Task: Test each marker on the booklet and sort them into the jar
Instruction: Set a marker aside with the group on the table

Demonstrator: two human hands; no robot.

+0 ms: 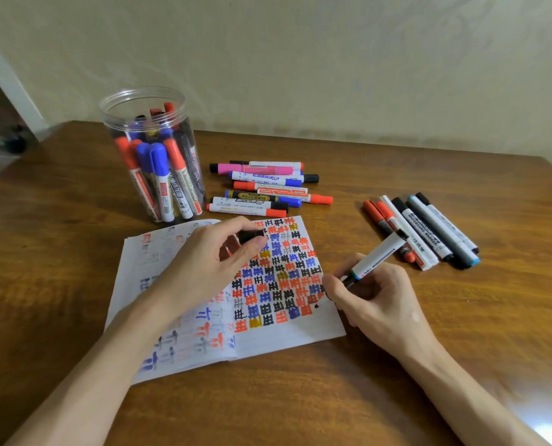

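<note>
We are working at a wooden table, the open booklet lying near centre and the jar standing far left. Our right hand is gripping a white marker at the page's right edge; our left hand is pinching a black cap.

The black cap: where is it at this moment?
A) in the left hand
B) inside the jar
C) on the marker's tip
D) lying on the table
A: the left hand pinches the cap above the booklet, while the right hand holds the uncapped marker with its tip at the page.
</note>
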